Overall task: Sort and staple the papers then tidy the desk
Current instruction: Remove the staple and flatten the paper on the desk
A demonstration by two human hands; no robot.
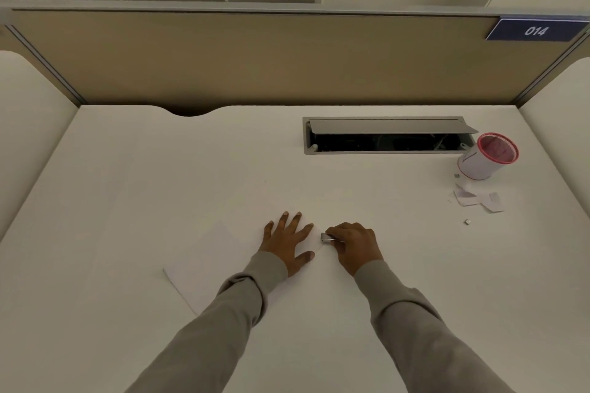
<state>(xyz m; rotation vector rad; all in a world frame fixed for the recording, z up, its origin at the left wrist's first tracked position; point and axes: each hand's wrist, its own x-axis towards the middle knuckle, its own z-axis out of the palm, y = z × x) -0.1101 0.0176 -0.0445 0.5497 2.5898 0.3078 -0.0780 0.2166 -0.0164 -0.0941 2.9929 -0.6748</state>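
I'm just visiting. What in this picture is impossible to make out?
All in the head view:
- The small metal tool: mostly covered by the right hand; its type is unclear.
- The papers: white on a white desk, partly under the left hand; the sheets cannot be counted.
- The cup: inside blurred, contents unclear.
- The grey bit near the paper scraps: too small to identify.

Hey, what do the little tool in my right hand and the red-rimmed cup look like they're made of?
The little tool, held in the right hand, looks like metal: silvery grey with a bright glint, though too small to be sure. The red-rimmed cup looks like paper or thin card, matt white wall with red edging; plastic is possible.
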